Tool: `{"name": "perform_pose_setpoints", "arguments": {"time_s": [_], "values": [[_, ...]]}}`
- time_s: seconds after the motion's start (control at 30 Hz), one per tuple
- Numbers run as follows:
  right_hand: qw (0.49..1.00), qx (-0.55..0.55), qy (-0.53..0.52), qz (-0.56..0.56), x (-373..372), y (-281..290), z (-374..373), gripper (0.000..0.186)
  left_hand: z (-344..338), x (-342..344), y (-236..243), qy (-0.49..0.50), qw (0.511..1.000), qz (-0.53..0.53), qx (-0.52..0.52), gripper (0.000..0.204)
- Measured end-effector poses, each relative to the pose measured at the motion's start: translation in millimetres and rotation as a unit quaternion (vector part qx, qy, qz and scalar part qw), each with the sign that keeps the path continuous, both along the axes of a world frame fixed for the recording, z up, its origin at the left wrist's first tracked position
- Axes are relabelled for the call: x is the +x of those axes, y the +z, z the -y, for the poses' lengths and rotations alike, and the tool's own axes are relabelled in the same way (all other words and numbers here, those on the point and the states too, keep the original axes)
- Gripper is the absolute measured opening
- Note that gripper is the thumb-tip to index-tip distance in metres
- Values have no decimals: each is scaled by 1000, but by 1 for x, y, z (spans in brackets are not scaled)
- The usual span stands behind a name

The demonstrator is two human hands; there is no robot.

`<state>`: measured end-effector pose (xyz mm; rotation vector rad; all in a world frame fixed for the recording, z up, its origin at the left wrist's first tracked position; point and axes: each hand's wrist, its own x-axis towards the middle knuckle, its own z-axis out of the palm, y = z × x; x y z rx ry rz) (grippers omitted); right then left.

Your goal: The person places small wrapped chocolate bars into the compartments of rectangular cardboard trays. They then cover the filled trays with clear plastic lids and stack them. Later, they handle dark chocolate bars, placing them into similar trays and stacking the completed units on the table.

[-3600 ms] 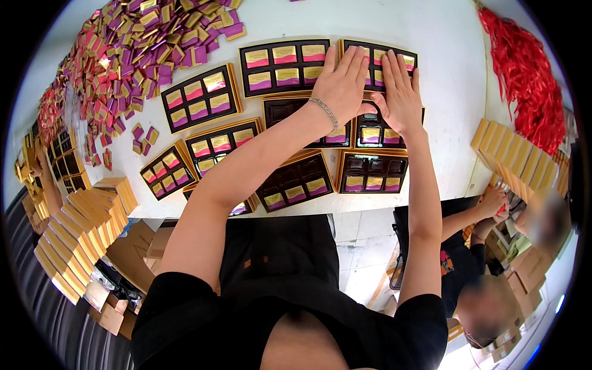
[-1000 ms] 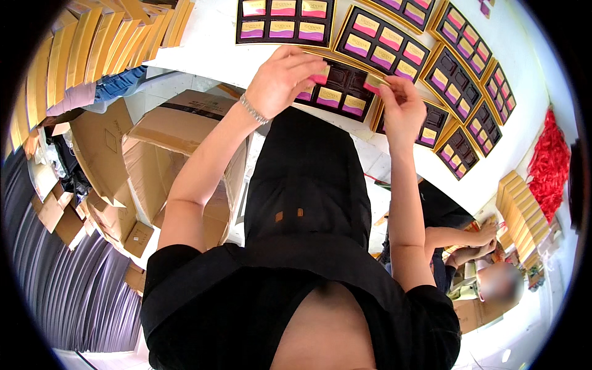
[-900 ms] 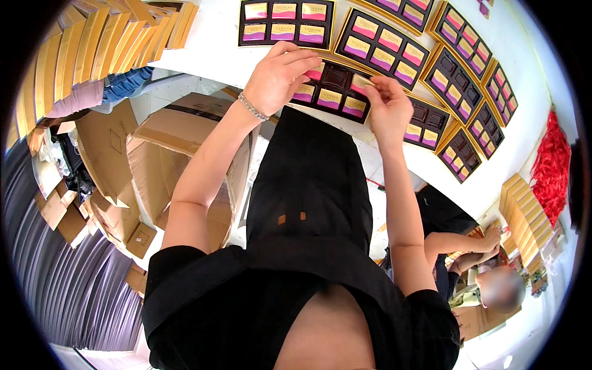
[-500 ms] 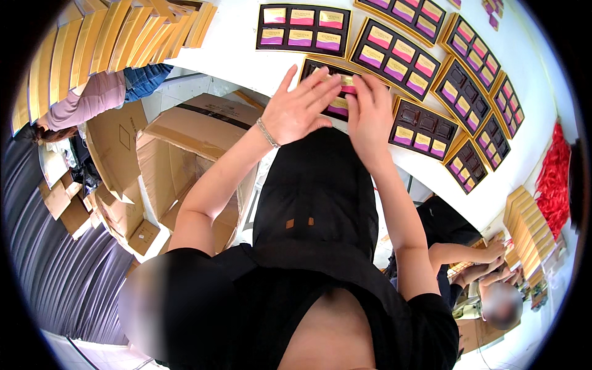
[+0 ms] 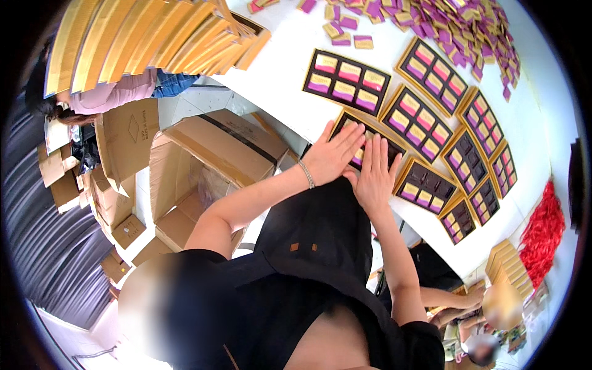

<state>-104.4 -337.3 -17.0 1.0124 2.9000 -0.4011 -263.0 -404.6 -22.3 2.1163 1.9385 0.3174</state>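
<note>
Both of my hands lie over a gold-edged box with a black compartment tray [image 5: 392, 150] at the table's near edge. My left hand [image 5: 330, 159], with a bracelet at the wrist, has its fingers stretched across the box's left and middle part. Beside it, my right hand [image 5: 374, 180] is laid out flat, fingers extended over the middle. Neither hand shows anything in its grip. Small wrapped chocolates in pink, purple and gold show partly between and beside the fingers; my hands hide the rest. At the box's right end, dark compartments are visible.
Several similar boxes stand beyond and right, including a full box [image 5: 309, 69] and a half-filled box [image 5: 436, 175]. Loose wrapped chocolates [image 5: 444, 37] are heaped at the back. Stacked gold boxes [image 5: 148, 43] rise at left, above a cardboard carton [image 5: 185, 132]. Red shred [image 5: 542, 231] and other people are at right.
My view has shifted, bringing the chocolate heap into sight. My right fingers, bent at a chocolate before, are now stretched flat. My left hand has come closer beside them.
</note>
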Motion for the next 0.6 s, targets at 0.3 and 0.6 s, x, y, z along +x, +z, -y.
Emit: {"name": "perform_pose_setpoints", "arguments": {"time_s": [0.3, 0.6], "values": [[999, -34, 19, -27, 3, 17, -5, 92, 0, -13, 27, -8, 994, 95, -53, 86], [955, 17, 92, -280, -236, 9, -201, 24, -205, -220, -1, 298, 906, -6, 299, 36]]}}
